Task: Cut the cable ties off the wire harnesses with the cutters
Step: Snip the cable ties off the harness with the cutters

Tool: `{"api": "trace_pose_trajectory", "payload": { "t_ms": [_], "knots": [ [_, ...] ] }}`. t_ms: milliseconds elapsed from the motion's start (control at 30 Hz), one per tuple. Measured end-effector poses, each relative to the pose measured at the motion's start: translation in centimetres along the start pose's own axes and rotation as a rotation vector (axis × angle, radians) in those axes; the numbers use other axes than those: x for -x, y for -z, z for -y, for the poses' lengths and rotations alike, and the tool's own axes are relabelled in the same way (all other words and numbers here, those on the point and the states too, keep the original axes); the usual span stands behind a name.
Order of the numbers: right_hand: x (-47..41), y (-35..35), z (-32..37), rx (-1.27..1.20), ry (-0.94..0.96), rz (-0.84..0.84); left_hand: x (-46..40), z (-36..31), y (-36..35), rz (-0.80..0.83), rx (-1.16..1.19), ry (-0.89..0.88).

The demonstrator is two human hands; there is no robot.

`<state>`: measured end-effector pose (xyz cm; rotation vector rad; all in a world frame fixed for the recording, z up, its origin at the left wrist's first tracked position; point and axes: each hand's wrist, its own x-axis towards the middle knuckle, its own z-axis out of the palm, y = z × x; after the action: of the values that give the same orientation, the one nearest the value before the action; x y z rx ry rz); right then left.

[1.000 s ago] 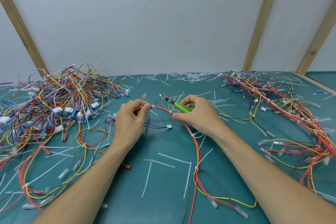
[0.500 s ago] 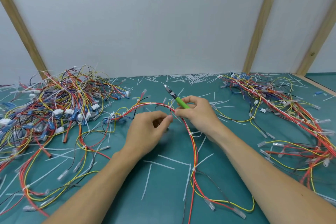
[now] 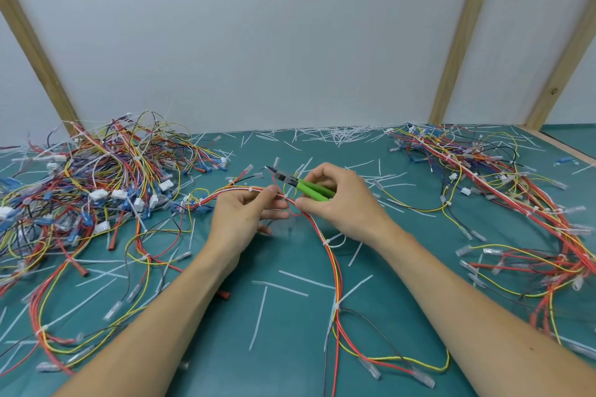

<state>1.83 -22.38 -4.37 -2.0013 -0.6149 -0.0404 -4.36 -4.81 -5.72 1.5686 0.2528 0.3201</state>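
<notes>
- Right hand (image 3: 342,203), frame centre: grip closed round green-handled cutters (image 3: 303,186); blades point toward upper left, just above the harness (image 3: 332,263).
- Left hand (image 3: 240,219): fingertips pinch the harness just left of the blades.
- Harness runs between both grips, then trails down the counter (image 3: 290,348) toward lower centre.
- White tie (image 3: 327,242) on harness, just below right hand.

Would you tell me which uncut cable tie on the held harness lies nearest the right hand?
The white tie just below the right hand; the others sit farther along.
</notes>
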Motion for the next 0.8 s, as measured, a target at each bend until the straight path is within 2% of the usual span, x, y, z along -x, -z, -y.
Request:
{"api": "trace_pose_trajectory", "payload": {
  "t_ms": [100, 200, 400, 800],
  "knots": [
    [0.1, 0.5, -0.1, 0.295, 0.079, -0.083, -0.2, 0.1, 0.1, -0.045, 0.028, 0.007],
    [0.1, 0.9, -0.6, 0.427, 0.095, -0.102, -0.4, 0.2, 0.3, -0.077, 0.088, 0.007],
    [-0.2, 1.2, -1.2, 0.484, 0.129, -0.117, -0.7, 0.3, 0.8, -0.139, 0.158, 0.007],
    [-0.3, 1.0, -1.6, 0.475, 0.151, -0.119, -0.6, 0.2, 0.7, -0.089, 0.118, 0.019]
  ]
}}
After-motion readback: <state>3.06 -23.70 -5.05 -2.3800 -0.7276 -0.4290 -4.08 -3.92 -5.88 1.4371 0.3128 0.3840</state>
